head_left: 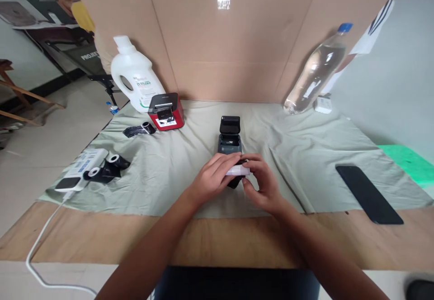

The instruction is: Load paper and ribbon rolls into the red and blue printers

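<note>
Both hands meet over the middle of the surface, just in front of a small dark grey label printer (229,140) whose black lid stands open. Between them lies a small white cylindrical roll (238,170), turned on its side. The left hand (213,177) curls its fingers over the roll's top and left end. The right hand (263,183) pinches the right end between thumb and fingertips. Each grip is thus clamped on the roll. A dark piece shows just beneath it, too hidden to identify.

A wrinkled pale green cloth (162,173) covers the far part of the wooden surface (101,236). At the far left stands a white plastic jug (134,76), with a red and black box-shaped printer (167,112) just in front of it. Two black rolls with white cores (108,166) lie near the cloth's left edge, beside a flat white box (83,164). A clear plastic bottle with a blue cap (315,73) leans against the brown cardboard screen (230,42) at the right. A black phone (369,193) lies flat, well apart from the hands.
</note>
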The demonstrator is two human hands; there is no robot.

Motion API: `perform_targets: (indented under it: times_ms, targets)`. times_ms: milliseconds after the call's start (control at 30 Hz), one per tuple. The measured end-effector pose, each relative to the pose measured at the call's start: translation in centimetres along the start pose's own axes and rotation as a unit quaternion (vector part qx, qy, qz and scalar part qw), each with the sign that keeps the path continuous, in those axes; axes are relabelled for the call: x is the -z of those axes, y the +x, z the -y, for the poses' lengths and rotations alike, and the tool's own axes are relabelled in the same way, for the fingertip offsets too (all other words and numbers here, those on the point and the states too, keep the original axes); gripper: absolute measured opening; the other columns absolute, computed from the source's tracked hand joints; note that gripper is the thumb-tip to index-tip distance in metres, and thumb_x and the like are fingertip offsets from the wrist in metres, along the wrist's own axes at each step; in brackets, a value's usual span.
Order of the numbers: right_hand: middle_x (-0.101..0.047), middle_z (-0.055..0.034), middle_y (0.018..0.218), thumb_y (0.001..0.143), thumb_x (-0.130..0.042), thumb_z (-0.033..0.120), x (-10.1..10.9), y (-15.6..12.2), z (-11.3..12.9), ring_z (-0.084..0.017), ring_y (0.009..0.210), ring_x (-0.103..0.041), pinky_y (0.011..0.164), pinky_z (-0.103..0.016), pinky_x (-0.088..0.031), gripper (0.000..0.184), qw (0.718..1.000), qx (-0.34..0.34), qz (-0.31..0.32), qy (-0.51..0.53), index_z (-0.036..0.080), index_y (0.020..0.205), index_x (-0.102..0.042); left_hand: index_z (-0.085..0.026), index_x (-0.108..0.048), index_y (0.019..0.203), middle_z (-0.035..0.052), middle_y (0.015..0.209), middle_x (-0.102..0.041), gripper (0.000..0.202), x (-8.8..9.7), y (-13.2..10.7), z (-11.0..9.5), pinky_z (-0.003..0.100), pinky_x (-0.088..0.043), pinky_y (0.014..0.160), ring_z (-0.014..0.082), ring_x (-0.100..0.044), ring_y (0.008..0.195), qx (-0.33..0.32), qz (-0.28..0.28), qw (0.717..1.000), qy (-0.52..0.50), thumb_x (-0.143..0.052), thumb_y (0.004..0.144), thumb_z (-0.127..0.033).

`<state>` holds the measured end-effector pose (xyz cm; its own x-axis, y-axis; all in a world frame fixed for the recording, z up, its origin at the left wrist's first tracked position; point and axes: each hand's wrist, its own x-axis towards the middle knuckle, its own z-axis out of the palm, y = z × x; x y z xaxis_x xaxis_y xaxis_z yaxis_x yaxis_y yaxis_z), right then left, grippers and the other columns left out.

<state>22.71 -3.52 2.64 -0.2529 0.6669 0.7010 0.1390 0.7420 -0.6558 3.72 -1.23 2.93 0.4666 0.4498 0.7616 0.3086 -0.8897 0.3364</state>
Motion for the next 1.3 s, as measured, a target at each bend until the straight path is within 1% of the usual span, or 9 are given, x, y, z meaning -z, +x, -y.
perform_targets:
  times_ms: [167, 333, 433, 600, 833, 933, 1067, 1167, 1300]
  targets:
    - [-0.059, -0.0107, 0.116, 0.089, -0.057, 0.014, -0.4, -1.2, -0.6, -0.023, 0.109, -0.061, 0.09, -0.04, -0.055, 0.045, 0.999, -0.039, -0.019, 0.025, 0.027, 0.131, -0.047, -0.021, -0.044, 0.142, 0.0152, 0.132, -0.063, 0.054, 0.1, 0.0, -0.1, 0.036, -0.058, 0.09, 0.0208, -0.063, 0.111, 0.039, 0.007, 0.999, -0.027, -0.062, 0.091, -0.015]
    - [-0.061, -0.0106, 0.115, 0.089, -0.058, 0.014, -0.1, -1.7, -1.1, -0.023, 0.108, -0.062, 0.09, -0.04, -0.056, 0.045, 1.0, -0.025, -0.003, -0.002, 0.027, 0.131, -0.048, -0.021, -0.052, 0.122, 0.0183, 0.134, -0.062, 0.042, 0.1, -0.1, 0.2, 0.041, -0.057, 0.088, 0.0243, -0.063, 0.114, -0.01, -0.018, 0.999, -0.024, -0.069, 0.084, -0.015]
    - [-0.062, -0.0107, 0.115, 0.09, -0.057, 0.012, 0.0, -1.5, -1.3, -0.023, 0.11, -0.062, 0.092, -0.041, -0.055, 0.045, 1.0, -0.012, -0.001, -0.014, 0.028, 0.131, -0.048, -0.02, -0.055, 0.115, 0.0189, 0.134, -0.062, 0.035, 0.1, 0.0, 0.1, 0.042, -0.056, 0.087, 0.0253, -0.065, 0.111, -0.013, -0.021, 1.0, -0.008, -0.068, 0.083, -0.015]
    - [-0.063, -0.0098, 0.114, 0.092, -0.054, 0.012, 0.4, -1.3, -1.8, -0.022, 0.108, -0.062, 0.091, -0.04, -0.055, 0.042, 0.999, -0.002, 0.01, -0.047, 0.028, 0.131, -0.047, -0.018, -0.059, 0.107, 0.0141, 0.119, -0.072, 0.022, 0.5, 0.3, 0.0, 0.037, -0.053, 0.082, 0.0219, -0.07, 0.101, 0.002, -0.034, 0.999, 0.021, -0.062, 0.085, -0.012]
    - [-0.065, -0.0079, 0.102, 0.092, -0.056, 0.015, 1.3, -0.5, -1.1, -0.02, 0.091, -0.062, 0.078, -0.035, -0.055, 0.04, 0.992, 0.023, 0.03, -0.124, 0.025, 0.13, -0.049, -0.017, -0.061, 0.108, 0.009, 0.109, -0.076, 0.02, 2.0, 0.7, -0.1, 0.031, -0.051, 0.081, 0.0191, -0.072, 0.1, -0.076, 0.037, 0.983, 0.163, -0.061, 0.089, -0.011]
    - [-0.065, -0.0072, 0.099, 0.093, -0.055, 0.018, 1.3, -0.4, -0.8, -0.019, 0.084, -0.06, 0.074, -0.034, -0.054, 0.039, 0.991, 0.015, 0.034, -0.129, 0.024, 0.13, -0.05, -0.017, -0.062, 0.105, 0.0059, 0.099, -0.077, 0.015, 2.1, 0.8, -0.3, 0.03, -0.05, 0.076, 0.0163, -0.073, 0.088, -0.064, 0.055, 0.981, 0.173, -0.058, 0.091, -0.012]
    - [-0.067, -0.0066, 0.1, 0.093, -0.055, 0.019, 1.1, -0.5, -0.8, -0.018, 0.085, -0.061, 0.074, -0.034, -0.053, 0.036, 0.992, 0.004, 0.032, -0.126, 0.025, 0.128, -0.052, -0.018, -0.063, 0.097, 0.0024, 0.085, -0.075, 0.009, 1.9, 0.9, -0.3, 0.029, -0.048, 0.071, 0.0135, -0.069, 0.073, -0.017, 0.07, 0.985, 0.159, -0.056, 0.093, -0.015]
    - [-0.068, -0.0061, 0.1, 0.092, -0.057, 0.021, 1.0, -0.4, -0.6, -0.017, 0.084, -0.063, 0.075, -0.032, -0.054, 0.031, 0.994, -0.026, 0.022, -0.106, 0.024, 0.122, -0.055, -0.019, -0.063, 0.096, 0.0016, 0.082, -0.074, 0.008, 1.8, 0.8, -0.1, 0.03, -0.048, 0.072, 0.0139, -0.069, 0.074, 0.001, 0.063, 0.988, 0.139, -0.057, 0.092, -0.016]
    - [-0.068, -0.002, 0.085, 0.087, -0.068, 0.032, 0.6, -0.3, -0.2, -0.014, 0.071, -0.064, 0.065, -0.028, -0.053, 0.021, 0.988, -0.147, -0.034, -0.031, 0.023, 0.102, -0.058, -0.019, -0.062, 0.112, 0.0067, 0.1, -0.075, 0.024, 1.4, 0.5, -0.1, 0.032, -0.05, 0.077, 0.0189, -0.071, 0.088, -0.004, 0.061, 0.991, 0.123, -0.062, 0.089, -0.024]
